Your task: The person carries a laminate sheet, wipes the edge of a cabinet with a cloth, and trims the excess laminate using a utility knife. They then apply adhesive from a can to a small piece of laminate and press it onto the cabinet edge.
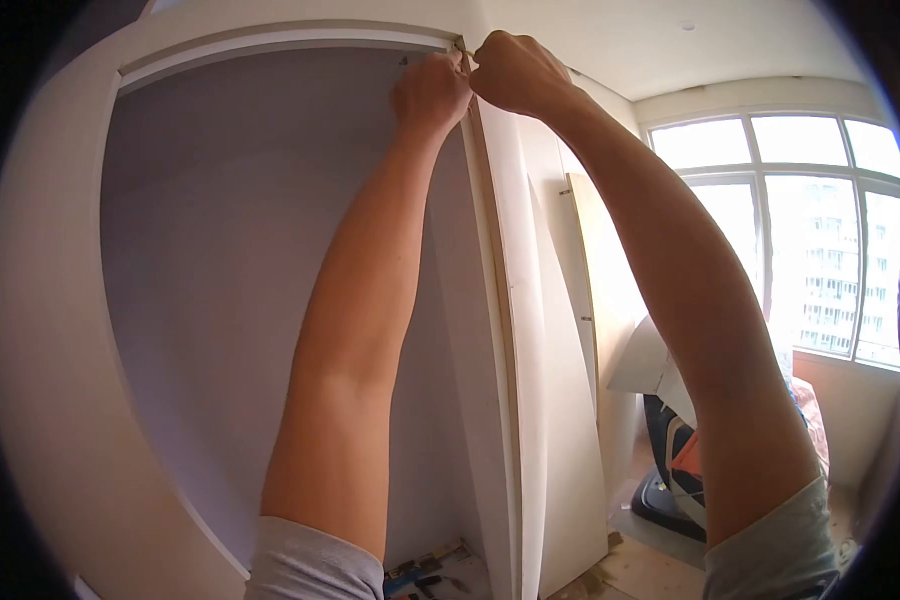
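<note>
Your grey sleeves [315, 565] sit lowest, with both arms stretched upward. Your left hand [430, 95] and right hand [515, 72] are each curled closed, nearly touching, at the top corner of the white panel [500, 300]; what they pinch is hidden. Boards [590, 270] lean beyond, then the window [810, 230].

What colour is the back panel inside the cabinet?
The back panel is a plain pale lilac-grey, shown best in the head view.

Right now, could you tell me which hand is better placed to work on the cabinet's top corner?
Probably the right hand: its fist sits against the top corner of the cabinet. The left hand is slightly lower, inside the opening.
</note>
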`<action>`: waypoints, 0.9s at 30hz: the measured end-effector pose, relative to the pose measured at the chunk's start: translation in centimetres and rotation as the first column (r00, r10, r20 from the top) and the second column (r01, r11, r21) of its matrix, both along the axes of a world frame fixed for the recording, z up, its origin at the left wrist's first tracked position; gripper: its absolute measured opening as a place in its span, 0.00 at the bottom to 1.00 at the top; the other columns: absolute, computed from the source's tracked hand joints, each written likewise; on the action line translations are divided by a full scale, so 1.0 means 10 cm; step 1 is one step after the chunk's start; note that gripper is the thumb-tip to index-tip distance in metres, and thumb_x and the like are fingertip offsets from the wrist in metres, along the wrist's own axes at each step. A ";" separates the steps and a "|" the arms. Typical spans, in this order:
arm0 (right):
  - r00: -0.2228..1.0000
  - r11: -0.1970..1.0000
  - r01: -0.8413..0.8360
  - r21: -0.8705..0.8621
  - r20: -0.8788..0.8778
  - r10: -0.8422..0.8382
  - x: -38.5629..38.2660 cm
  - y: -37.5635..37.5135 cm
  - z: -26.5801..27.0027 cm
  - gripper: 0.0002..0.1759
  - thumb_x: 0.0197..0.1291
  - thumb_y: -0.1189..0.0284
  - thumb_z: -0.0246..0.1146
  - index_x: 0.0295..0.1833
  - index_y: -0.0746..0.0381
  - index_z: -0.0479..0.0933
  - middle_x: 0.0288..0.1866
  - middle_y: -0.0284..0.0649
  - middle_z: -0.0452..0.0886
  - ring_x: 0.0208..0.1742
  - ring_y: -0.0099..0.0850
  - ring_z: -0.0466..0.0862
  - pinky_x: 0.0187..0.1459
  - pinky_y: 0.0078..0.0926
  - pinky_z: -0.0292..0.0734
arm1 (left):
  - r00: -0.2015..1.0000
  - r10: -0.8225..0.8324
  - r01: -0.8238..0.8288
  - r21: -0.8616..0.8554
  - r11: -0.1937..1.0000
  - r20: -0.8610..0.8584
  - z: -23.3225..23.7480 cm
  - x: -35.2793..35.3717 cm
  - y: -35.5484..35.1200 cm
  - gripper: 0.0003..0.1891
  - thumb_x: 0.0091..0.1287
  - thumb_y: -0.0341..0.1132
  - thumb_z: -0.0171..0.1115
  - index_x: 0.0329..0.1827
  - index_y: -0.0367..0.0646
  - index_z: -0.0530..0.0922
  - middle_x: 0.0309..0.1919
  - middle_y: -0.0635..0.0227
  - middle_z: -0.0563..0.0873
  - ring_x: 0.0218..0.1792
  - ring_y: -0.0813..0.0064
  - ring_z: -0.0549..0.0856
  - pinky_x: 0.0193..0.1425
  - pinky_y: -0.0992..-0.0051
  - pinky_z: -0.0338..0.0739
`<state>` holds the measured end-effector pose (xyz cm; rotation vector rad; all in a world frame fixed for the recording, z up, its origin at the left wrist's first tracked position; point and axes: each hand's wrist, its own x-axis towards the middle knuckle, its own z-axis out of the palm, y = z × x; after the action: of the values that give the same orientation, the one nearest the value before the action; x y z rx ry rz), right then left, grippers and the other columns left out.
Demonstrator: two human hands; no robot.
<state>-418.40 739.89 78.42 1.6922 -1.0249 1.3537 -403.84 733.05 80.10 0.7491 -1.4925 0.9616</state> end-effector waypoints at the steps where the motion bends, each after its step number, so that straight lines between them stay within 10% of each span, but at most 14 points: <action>1: 1.000 1.000 0.023 0.012 -0.002 -0.023 -0.01 -0.01 0.03 0.23 0.70 0.53 0.68 0.48 0.65 0.89 0.42 0.54 0.93 0.48 0.53 0.94 0.51 0.50 0.89 | 1.000 0.014 -0.014 0.018 1.000 -0.007 0.03 -0.01 0.00 0.13 0.79 0.42 0.57 0.51 0.51 0.89 0.40 0.54 0.94 0.47 0.46 0.93 0.52 0.46 0.87; 5: 0.998 0.998 -0.042 0.050 0.051 0.039 -0.09 -0.09 -0.37 0.27 0.59 0.75 0.62 0.64 0.60 0.90 0.56 0.57 0.92 0.59 0.55 0.91 0.65 0.47 0.85 | 0.996 0.091 -0.092 -0.118 0.989 -0.014 -0.33 -0.06 -0.16 0.13 0.78 0.43 0.58 0.48 0.50 0.90 0.40 0.54 0.94 0.47 0.46 0.93 0.53 0.46 0.87; 10: 0.995 0.997 -0.083 -0.009 0.057 0.083 -0.05 0.01 -0.03 0.13 0.62 0.71 0.65 0.47 0.68 0.88 0.47 0.59 0.92 0.49 0.58 0.92 0.50 0.55 0.85 | 0.998 0.001 0.000 0.022 1.000 -0.056 0.04 -0.04 -0.06 0.17 0.75 0.41 0.57 0.58 0.54 0.91 0.41 0.59 0.95 0.48 0.51 0.93 0.54 0.50 0.87; 27: 1.000 0.999 -0.027 -0.032 -0.002 0.027 -0.12 -0.09 -0.11 0.16 0.68 0.62 0.69 0.50 0.64 0.89 0.44 0.52 0.93 0.47 0.50 0.94 0.48 0.49 0.88 | 0.997 0.044 -0.047 -0.042 0.998 -0.067 -0.05 -0.11 -0.14 0.12 0.74 0.43 0.59 0.45 0.49 0.89 0.37 0.60 0.94 0.45 0.48 0.93 0.50 0.51 0.85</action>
<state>-419.61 739.01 77.34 1.6891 -0.9779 1.3789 -404.95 731.66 79.61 0.7793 -1.3978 0.9917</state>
